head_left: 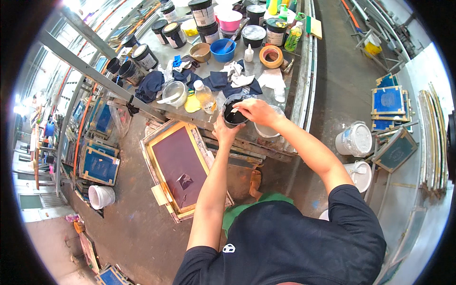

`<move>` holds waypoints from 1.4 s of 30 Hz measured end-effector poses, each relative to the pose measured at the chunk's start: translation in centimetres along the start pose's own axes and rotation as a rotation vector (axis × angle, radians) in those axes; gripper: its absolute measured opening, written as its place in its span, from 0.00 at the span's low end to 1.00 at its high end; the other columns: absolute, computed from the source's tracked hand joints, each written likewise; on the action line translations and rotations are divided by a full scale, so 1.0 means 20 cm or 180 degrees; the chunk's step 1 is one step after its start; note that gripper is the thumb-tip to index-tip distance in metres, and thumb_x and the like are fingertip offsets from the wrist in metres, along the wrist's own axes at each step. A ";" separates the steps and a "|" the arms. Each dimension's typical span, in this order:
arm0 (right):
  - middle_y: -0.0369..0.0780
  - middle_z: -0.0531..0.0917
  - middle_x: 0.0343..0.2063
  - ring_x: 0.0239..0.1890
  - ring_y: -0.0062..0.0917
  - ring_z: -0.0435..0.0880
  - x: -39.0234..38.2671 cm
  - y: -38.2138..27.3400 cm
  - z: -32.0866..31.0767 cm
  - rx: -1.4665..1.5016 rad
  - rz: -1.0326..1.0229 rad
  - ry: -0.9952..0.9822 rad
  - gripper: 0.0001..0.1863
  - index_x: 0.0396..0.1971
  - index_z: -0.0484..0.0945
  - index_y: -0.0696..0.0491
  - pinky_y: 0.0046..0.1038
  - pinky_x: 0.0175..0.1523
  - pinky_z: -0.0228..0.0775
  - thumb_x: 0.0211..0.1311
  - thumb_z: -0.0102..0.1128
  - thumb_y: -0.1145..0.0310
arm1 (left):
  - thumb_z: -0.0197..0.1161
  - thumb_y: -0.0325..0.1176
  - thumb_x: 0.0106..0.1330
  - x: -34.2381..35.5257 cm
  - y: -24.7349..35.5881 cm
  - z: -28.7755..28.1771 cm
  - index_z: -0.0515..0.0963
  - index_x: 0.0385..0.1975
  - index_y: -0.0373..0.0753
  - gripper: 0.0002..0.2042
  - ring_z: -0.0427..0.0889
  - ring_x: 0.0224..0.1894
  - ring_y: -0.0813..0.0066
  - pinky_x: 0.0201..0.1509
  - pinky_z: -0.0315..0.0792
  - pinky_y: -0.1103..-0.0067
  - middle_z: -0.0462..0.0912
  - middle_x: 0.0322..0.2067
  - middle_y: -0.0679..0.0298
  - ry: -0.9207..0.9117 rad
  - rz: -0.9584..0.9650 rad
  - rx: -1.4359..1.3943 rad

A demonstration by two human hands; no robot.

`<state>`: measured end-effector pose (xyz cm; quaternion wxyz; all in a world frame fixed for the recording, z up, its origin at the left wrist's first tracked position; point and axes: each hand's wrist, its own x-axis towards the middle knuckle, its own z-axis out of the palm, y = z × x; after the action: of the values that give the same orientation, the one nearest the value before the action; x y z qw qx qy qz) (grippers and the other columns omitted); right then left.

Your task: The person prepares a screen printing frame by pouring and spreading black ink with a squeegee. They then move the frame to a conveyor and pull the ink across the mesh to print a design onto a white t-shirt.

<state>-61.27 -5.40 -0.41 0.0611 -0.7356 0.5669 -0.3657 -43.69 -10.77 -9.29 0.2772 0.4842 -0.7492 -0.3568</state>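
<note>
A small tub (229, 100) with black, ink-like contents is held at the table's near edge. My left hand (226, 130) wraps round its near side and keeps it upright. Over the tub's mouth, my right hand (260, 113) is closed on a thin white stick-like tool (234, 109) that reaches into the black; its lower end is hidden. Just left of the tub stand a clear bottle (204, 97) with a white cap and a yellow pad (192, 103). Beyond them is a clear bowl (175, 94) with a white tool in it. A white bucket (266, 130) is partly hidden under my right forearm.
Dark rags (216, 80), a blue bowl (223, 51), an orange tape roll (271, 56) and several black tubs (175, 34) crowd the table. A slanting metal post (102, 80) rises at left. A wooden-framed screen (178, 161) leans below the table. White buckets (354, 139) stand at right.
</note>
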 end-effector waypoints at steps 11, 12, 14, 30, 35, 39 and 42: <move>0.40 0.83 0.28 0.31 0.36 0.82 -0.05 -0.40 0.01 0.0041 -0.0812 -0.0147 0.18 0.47 0.82 0.51 0.35 0.39 0.77 0.55 0.62 0.76 | 0.84 0.34 0.41 -0.49 -0.07 -0.37 0.66 0.63 0.33 0.46 0.75 0.61 0.64 0.67 0.68 0.70 0.76 0.57 0.57 0.0354 0.0608 -0.1220; 0.40 0.82 0.27 0.31 0.36 0.82 -0.05 -0.46 0.03 0.0274 -0.1045 -0.0291 0.17 0.47 0.82 0.52 0.35 0.40 0.77 0.55 0.63 0.75 | 0.84 0.34 0.41 -0.55 -0.04 -0.45 0.67 0.63 0.33 0.45 0.75 0.60 0.64 0.66 0.69 0.70 0.76 0.57 0.57 0.0232 0.0388 -0.1113; 0.39 0.80 0.27 0.32 0.33 0.82 -0.04 -0.63 0.03 0.0438 -0.1380 -0.0842 0.14 0.44 0.81 0.52 0.33 0.40 0.77 0.56 0.63 0.74 | 0.84 0.33 0.41 -0.65 -0.03 -0.60 0.66 0.63 0.33 0.45 0.76 0.59 0.65 0.64 0.70 0.70 0.76 0.56 0.57 -0.0003 0.0074 -0.1115; 0.38 0.80 0.29 0.36 0.31 0.82 0.03 -1.11 0.26 0.0421 -0.2136 -0.1690 0.17 0.49 0.79 0.51 0.31 0.40 0.78 0.59 0.59 0.71 | 0.84 0.31 0.43 -1.05 -0.22 -1.00 0.62 0.64 0.36 0.46 0.74 0.60 0.70 0.65 0.70 0.72 0.74 0.57 0.59 -0.0003 -0.0498 -0.2547; 0.37 0.77 0.29 0.39 0.32 0.82 0.11 -1.17 0.16 0.0564 -0.2259 -0.2277 0.16 0.49 0.78 0.46 0.34 0.40 0.79 0.60 0.57 0.72 | 0.83 0.29 0.43 -1.09 -0.29 -1.16 0.62 0.64 0.36 0.46 0.74 0.60 0.69 0.65 0.70 0.72 0.73 0.57 0.59 0.0141 -0.0207 -0.2051; 0.38 0.76 0.29 0.37 0.34 0.81 0.17 -1.22 0.18 0.0474 -0.2311 -0.2013 0.17 0.50 0.77 0.48 0.34 0.39 0.77 0.60 0.57 0.72 | 0.82 0.27 0.43 -1.12 -0.26 -1.21 0.61 0.65 0.36 0.46 0.73 0.61 0.68 0.67 0.69 0.70 0.73 0.58 0.59 -0.0038 -0.0275 -0.2258; 0.39 0.76 0.29 0.36 0.35 0.81 0.17 -1.21 0.26 0.0315 -0.2228 -0.1803 0.18 0.51 0.77 0.49 0.35 0.39 0.77 0.60 0.57 0.73 | 0.82 0.25 0.43 -1.11 -0.27 -1.20 0.62 0.64 0.37 0.46 0.73 0.61 0.67 0.67 0.69 0.70 0.72 0.58 0.58 -0.0066 -0.0208 -0.2309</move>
<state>-38.73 -1.63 9.63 0.1216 -0.9503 0.2268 -0.1753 -14.10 1.82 -1.02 0.4118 0.3744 -0.5608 -0.6129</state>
